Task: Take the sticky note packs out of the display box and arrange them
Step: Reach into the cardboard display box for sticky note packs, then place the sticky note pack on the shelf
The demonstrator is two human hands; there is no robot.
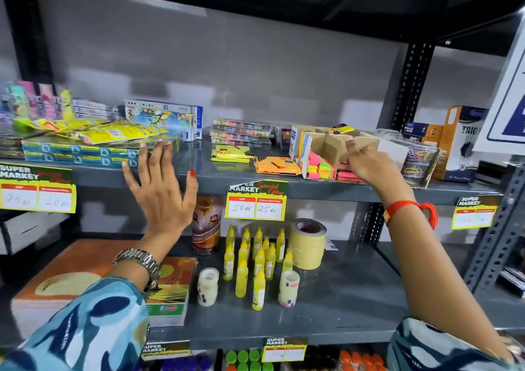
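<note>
Right hand (366, 163) reaches, fingers together, into the cardboard display box (335, 143) among neon sticky note packs (322, 168); left hand (163, 188) hovers spread open.

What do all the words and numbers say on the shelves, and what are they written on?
"SUPER MARKET Special Offer", "MRP", "50 rs", "25 rs": middle price tag.
"SUPER MARKET", "20 rs", "10 rs": left price tag.
"TRIO": orange and blue box.
"GOLD": notebook stack.
"12": colour box, printed upside down.
Right price tag, bottom shelf tags and display box print: too blurred.
</note>
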